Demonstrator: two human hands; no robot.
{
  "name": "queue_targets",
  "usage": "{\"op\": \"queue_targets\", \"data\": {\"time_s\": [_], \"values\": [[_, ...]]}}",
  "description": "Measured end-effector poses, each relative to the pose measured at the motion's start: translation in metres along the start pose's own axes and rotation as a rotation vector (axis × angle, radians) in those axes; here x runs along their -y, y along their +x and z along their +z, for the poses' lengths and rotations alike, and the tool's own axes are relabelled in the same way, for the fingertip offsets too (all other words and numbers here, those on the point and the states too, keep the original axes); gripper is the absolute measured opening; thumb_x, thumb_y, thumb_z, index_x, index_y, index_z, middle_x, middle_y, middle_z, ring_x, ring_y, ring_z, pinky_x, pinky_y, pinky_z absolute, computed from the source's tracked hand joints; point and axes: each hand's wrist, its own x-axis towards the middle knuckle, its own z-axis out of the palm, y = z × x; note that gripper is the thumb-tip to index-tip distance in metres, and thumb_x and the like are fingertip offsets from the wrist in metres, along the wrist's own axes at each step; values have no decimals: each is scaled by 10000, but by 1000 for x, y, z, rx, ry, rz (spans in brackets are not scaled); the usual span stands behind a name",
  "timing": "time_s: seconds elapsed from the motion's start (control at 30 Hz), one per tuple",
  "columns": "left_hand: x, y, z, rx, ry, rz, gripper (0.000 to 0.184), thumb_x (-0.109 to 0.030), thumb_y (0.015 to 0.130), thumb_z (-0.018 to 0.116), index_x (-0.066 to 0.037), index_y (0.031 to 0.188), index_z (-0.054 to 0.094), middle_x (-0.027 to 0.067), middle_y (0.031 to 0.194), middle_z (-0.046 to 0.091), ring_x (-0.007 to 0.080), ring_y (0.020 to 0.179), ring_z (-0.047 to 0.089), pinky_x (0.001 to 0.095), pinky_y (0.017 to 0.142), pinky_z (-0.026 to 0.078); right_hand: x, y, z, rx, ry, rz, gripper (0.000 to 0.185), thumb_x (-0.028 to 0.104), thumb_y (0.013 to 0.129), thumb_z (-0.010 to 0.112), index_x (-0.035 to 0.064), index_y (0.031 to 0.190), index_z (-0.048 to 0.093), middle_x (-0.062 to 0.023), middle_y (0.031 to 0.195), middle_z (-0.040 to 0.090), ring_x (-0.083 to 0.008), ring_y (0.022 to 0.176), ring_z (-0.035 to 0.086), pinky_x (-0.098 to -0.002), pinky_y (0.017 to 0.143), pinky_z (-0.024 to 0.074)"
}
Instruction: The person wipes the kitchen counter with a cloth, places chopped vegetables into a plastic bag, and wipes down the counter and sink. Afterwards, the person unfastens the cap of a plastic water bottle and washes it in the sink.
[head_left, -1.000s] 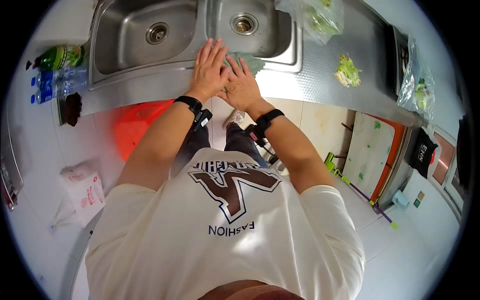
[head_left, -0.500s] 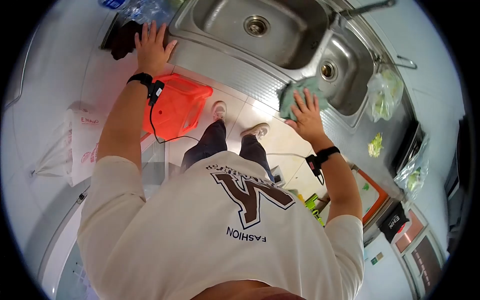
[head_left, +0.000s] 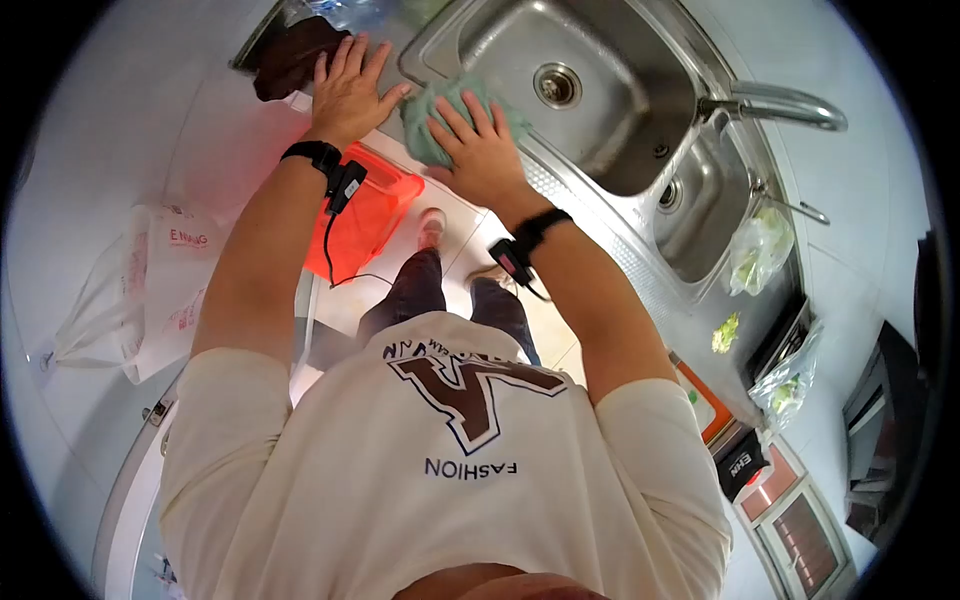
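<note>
My left hand [head_left: 350, 98] lies flat with fingers apart on the counter's left end. It is beside a dark brown cloth [head_left: 292, 62], which its fingertips overlap in view; contact is unclear. Under my right hand [head_left: 484, 155] is a crumpled green cloth [head_left: 424, 128], pressed against the steel counter's front strip. The right fingers are stretched out and spread over the cloth, not wrapped around it. Both hands are close together, left of the large sink basin [head_left: 625, 60].
A small basin [head_left: 690, 240] and a curved faucet [head_left: 800, 103] are on the right. Beyond lie a plastic bag with greens [head_left: 758, 252] and a vegetable scrap [head_left: 726, 332]. Below the counter stands a red stool [head_left: 375, 215]. A white bag [head_left: 165, 270] hangs at left.
My right hand has slid left along the counter edge with the green cloth, from near the small basin to beside my left hand. The view has shifted; my left hand remains at the counter's left end.
</note>
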Motion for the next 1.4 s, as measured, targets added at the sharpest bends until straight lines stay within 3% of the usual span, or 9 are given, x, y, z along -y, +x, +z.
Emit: {"op": "queue_targets", "data": {"time_s": [0.1,0.23,0.43,0.63,0.7,0.87,1.07,1.23,1.4], "values": [[30,18,-14,130,-111,85,614,-531,886,595,-192,1391,512,82,1450,447,277,1347,380,487,1093,285,-16,-54,-21,137,101,-45,750,484,751,732,167,1392,503,-74,1539,363,-356,1417,298,-570,1129,239],[35,30,5,1,-110,-1,572,-533,885,597,-197,1345,554,45,1379,492,254,1266,431,455,1036,328,-51,-146,-53,422,16,-55,744,552,793,657,185,1422,500,-109,1561,328,-400,1429,254,-584,1121,215],[32,35,0,-97,-136,11,543,-533,873,612,-196,1299,589,35,1349,505,263,1254,435,447,1041,326,-36,-91,-23,214,75,-49,583,415,695,782,174,1204,631,-100,1525,384,-373,1382,344,-577,1097,276],[33,36,-1,-27,-173,0,517,-472,896,623,-199,1332,568,60,1367,508,295,1302,433,486,1067,323,20,55,3,-42,112,82,733,536,764,718,241,1402,510,-84,1547,349,-373,1406,310,-582,1133,242],[31,36,9,-96,-102,21,464,-433,867,657,-194,1262,607,34,1319,540,293,1240,477,478,1020,370,17,53,9,-58,81,151,751,531,763,728,253,1419,492,-71,1543,355,-379,1401,312,-588,1131,244],[35,36,10,-24,-72,7,452,-434,936,580,-243,1344,562,23,1390,503,283,1313,429,474,1079,314,-14,-32,-9,73,100,56,677,567,828,633,289,1426,485,-14,1572,323,-290,1447,269,-567,1169,184],[41,38,18,-70,-37,64,416,-423,974,526,-237,1342,578,44,1392,521,300,1287,464,479,1052,355,-54,-211,-26,1,-118,510,652,576,856,591,300,1435,469,-58,1553,338,-374,1420,281,-590,1146,193],[42,43,12,-26,-15,70,446,-460,986,482,-245,1371,546,62,1411,505,308,1298,450,507,1060,339,-43,-195,-12,-209,-184,873,631,556,882,562,284,1442,462,-71,1554,337,-383,1423,272,-612,1140,175],[38,40,9,-42,40,91,434,-401,973,537,-170,1340,560,110,1392,509,307,1311,443,497,1058,348,-18,-216,-1,-281,-152,959,660,602,902,501,279,1472,421,-82,1578,292,-363,1455,212,-583,1165,147]]}}
